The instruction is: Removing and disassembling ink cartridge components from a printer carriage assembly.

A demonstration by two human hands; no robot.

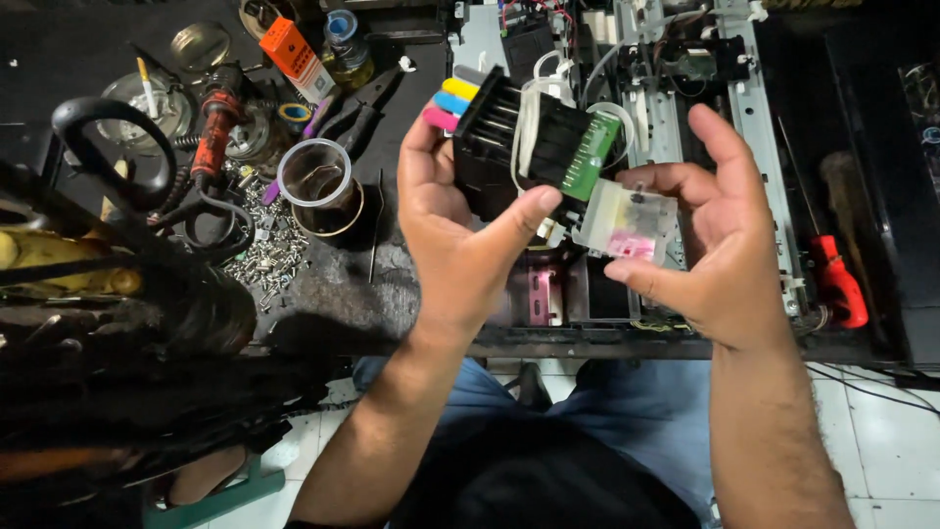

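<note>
The black printer carriage (514,147), with yellow, blue and pink tabs along one edge and a green circuit board on its end, was held up above the opened printer chassis (685,88) on the counter (323,294). The left hand (455,230) had its grip closed round the carriage, thumb across the front. The right hand (710,245) pinched the clear, pink-stained plastic block (627,220) at the carriage's end. A red-handled screwdriver (837,279) lay to the right, a glass cup (318,181) and loose screws (264,250) to the left.
</note>
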